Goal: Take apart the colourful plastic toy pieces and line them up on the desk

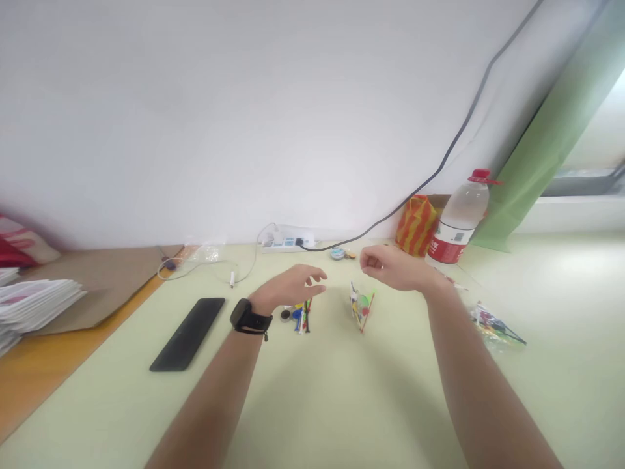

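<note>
My left hand (pixel 293 285), with a black watch (pixel 250 317) on its wrist, hovers with thumb and fingers apart and holds nothing. Just below it lies a small group of coloured sticks (pixel 303 319) with round pieces, partly covered by the hand. My right hand (pixel 398 268) is raised over the table farther right, its fingers curled in toward the thumb. Whatever may be between those fingertips is too small or hidden to make out. Between and below the hands stands a little frame of coloured sticks (pixel 362 309) with green and red round parts, touched by neither hand.
A clear bag of more sticks (pixel 495 326) lies at right. Behind it are a large bottle (pixel 456 218) and a red-yellow bag (pixel 416 225). A power strip (pixel 288 243) sits by the wall, a black slab (pixel 188 334) and paper stacks (pixel 36 303) at left.
</note>
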Available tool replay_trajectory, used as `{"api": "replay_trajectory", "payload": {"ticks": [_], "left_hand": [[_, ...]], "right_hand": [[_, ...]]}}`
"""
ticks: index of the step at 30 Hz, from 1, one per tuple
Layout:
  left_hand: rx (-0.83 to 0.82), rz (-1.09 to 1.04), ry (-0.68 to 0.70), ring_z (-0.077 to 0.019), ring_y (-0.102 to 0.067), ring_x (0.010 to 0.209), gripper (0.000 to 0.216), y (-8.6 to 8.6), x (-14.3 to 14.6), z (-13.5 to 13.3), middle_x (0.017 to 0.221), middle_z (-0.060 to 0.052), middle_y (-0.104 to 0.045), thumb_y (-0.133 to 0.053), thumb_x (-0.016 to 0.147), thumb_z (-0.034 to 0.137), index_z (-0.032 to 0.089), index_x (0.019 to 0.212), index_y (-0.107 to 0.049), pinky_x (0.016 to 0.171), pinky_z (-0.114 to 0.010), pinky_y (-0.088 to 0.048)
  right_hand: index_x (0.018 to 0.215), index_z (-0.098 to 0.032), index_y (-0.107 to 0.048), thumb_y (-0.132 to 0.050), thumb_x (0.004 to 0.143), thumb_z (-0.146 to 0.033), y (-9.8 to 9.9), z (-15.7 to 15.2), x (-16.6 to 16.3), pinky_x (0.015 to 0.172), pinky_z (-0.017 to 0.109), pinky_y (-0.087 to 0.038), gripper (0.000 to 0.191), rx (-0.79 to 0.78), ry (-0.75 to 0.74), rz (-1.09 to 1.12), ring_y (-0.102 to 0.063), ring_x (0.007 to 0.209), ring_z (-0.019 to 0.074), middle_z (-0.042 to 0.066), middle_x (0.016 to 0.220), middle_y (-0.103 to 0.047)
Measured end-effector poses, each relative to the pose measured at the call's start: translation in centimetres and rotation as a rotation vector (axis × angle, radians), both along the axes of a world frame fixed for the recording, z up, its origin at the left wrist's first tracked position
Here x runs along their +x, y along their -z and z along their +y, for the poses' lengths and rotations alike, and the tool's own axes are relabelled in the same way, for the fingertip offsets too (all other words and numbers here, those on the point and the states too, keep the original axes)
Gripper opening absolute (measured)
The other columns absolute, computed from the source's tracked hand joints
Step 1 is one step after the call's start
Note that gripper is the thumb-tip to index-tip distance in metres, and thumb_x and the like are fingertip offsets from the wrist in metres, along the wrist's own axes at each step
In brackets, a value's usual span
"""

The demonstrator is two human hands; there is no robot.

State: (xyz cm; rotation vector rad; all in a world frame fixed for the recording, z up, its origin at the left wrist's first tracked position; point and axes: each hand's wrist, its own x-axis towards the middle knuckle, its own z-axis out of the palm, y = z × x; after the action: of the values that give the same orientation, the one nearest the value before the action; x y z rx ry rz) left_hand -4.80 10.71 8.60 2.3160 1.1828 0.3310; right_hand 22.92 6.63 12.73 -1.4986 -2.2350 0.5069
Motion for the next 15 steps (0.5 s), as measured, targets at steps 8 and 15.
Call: {"api": "replay_trajectory", "payload": {"ticks": [8,15], "left_hand": [[-0.035,-0.026,0.055,-0.0253,-0.069,0.107,0.05,1.6,0.5,0.0,0.129,-0.009,-0.07,-0.061,0.091,0.056,0.025,0.129,-0.069,0.086,-0.033,-0.056],[0.018,0.057,0.057,-0.0258,-0.071,0.1,0.045,3.4,0.9,-0.4,0.119,-0.011,-0.073,-0.06,0.091,0.056,0.02,0.113,-0.074,0.086,-0.034,-0.053]], "right_hand": [[0.093,-0.023,-0.062,-0.056,0.087,-0.023,-1.1,-0.6,0.4,0.064,0.026,-0.047,0.009,0.07,0.004,0.226,-0.062,0.076,0.0171,0.001,0.085,-0.069],[0.08,-0.02,-0.061,-0.053,0.079,-0.017,0.1,1.5,1.7,0.058,0.025,-0.044,0.009,0.161,0.233,0.468,-0.058,0.068,0.015,0.003,0.082,-0.067]]}}
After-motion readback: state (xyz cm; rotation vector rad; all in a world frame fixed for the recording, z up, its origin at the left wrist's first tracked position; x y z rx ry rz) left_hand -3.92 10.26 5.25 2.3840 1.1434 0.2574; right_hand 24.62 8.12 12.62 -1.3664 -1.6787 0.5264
